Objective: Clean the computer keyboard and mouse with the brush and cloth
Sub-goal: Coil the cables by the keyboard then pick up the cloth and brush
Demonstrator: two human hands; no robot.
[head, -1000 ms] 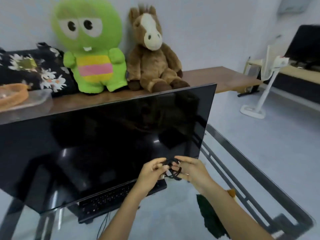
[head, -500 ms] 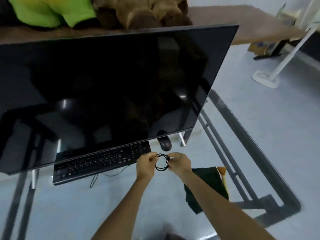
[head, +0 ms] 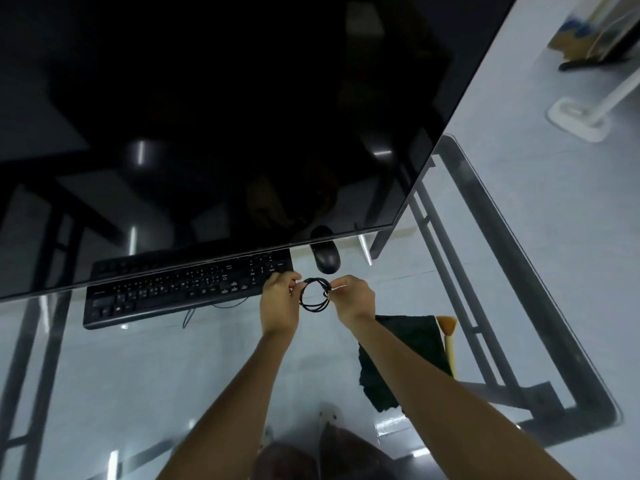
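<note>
A black keyboard [head: 180,292] lies on the glass desk, its far edge under the monitor. A black mouse [head: 326,259] sits just right of it, partly hidden by the monitor's lower edge. My left hand [head: 280,301] and my right hand [head: 353,299] together hold a small coil of black cable [head: 314,294] in front of the mouse, each pinching one side. A dark cloth [head: 408,355] lies at the right under my right forearm. Beside it lies a brush [head: 449,337] with a pale handle and tan bristles.
A large dark monitor [head: 242,116] fills the upper view and overhangs the keyboard. The glass desk [head: 104,382] shows its metal frame [head: 512,271] at the right edge. A white fan base [head: 576,116] stands on the floor beyond.
My view has tilted down from the plush toys to the desk. Both hands, still holding the cable coil, now sit lower, just in front of the mouse.
</note>
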